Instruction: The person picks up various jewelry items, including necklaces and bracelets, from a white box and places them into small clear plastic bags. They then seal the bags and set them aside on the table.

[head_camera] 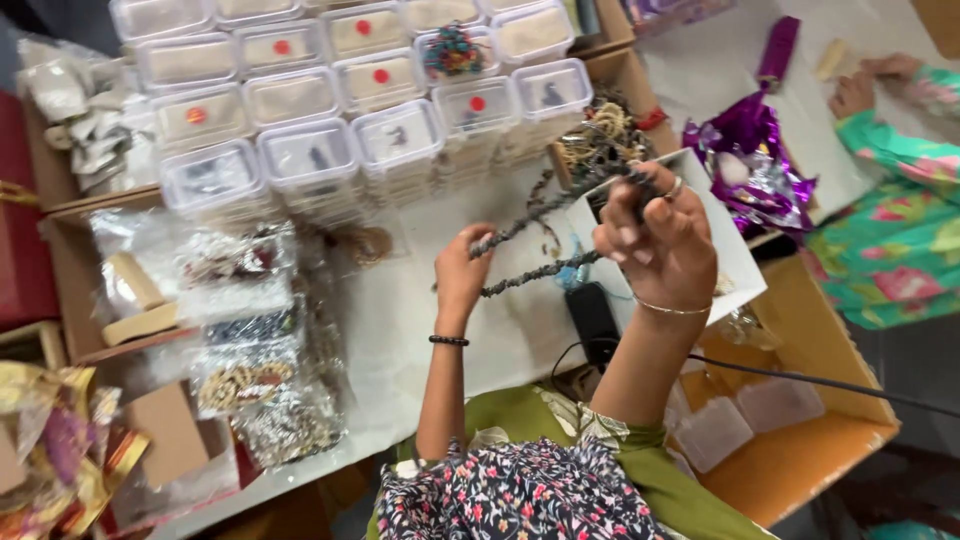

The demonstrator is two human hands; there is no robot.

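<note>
A white counter [400, 330] carries stacked clear lidded boxes [330, 110] at twelve o'clock, clear bags of beads and chains [250, 340] at nine o'clock, and crumpled purple foil [750, 150] at two o'clock.

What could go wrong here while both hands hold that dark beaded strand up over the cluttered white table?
1. The long dark beaded strand hangs between the left hand and right hand; its loose lower run might snag the black cable or the black rectangular device below.
2. The stacked clear plastic lidded boxes stand close ahead; a swing of the strand could possibly knock them.
</note>
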